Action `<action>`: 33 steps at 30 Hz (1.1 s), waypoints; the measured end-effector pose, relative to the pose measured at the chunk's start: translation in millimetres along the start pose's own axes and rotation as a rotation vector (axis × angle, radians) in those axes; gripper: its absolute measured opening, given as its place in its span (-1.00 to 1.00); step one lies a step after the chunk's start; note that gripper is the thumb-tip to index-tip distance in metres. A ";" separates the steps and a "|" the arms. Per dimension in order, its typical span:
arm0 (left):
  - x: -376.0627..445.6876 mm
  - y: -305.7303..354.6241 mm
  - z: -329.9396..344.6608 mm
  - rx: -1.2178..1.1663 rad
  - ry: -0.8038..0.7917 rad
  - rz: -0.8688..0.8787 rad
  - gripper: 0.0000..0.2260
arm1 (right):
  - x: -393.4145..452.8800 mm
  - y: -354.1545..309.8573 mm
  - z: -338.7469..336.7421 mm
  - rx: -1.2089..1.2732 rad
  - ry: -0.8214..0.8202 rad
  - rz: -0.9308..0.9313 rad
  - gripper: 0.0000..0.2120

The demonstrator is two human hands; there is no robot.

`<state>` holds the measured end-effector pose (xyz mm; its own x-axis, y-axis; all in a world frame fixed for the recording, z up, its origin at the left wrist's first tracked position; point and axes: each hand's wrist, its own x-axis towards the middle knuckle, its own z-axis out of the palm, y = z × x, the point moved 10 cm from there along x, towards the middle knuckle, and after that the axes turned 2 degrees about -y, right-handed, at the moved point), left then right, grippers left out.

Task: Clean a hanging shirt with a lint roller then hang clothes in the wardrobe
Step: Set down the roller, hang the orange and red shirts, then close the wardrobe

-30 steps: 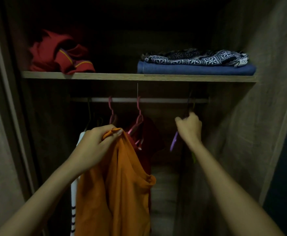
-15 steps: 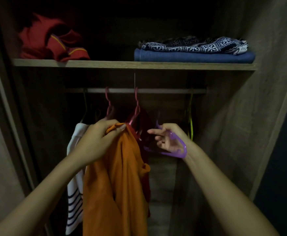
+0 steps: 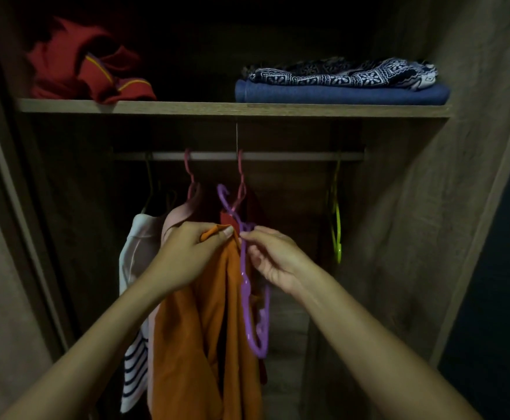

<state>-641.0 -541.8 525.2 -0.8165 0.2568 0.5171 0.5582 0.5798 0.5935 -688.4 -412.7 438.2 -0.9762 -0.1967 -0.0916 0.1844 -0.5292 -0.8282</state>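
Head view: below the rail, the left hand grips the orange shirt by its collar, while the right hand pinches the neck of the purple hanger, which hangs nearly upright just beside the shirt. The step is best done by holding the collar open and feeding one hanger arm in first, then levelling it.

I see a dim wooden wardrobe, its back lost in shadow. A shelf spans it, with a pale rail just beneath. Wood-grain side walls rise at both edges.
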 end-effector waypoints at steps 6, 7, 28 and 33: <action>-5.5 -4.5 -7.9 -0.112 -0.012 -0.017 -0.70 | -12.4 -5.6 11.6 -0.315 -0.130 -0.003 -0.35; -6.8 -6.5 -9.2 -0.133 -0.013 -0.032 -0.68 | -16.2 -7.2 14.7 -0.377 -0.143 -0.022 -0.38; -28.0 -52.8 -23.9 -0.497 -0.141 -0.299 -0.62 | -42.8 -79.5 -9.3 -0.403 0.143 -0.457 -0.59; -37.6 -52.3 -8.4 -0.520 -0.297 -0.357 -0.68 | -58.1 -90.7 20.4 0.233 0.033 -0.460 -0.44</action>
<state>-638.2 -588.3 479.9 -0.9275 0.3631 0.0890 0.1860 0.2416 0.9524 -646.1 -370.1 530.0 -0.9645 0.1244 0.2328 -0.2485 -0.7252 -0.6421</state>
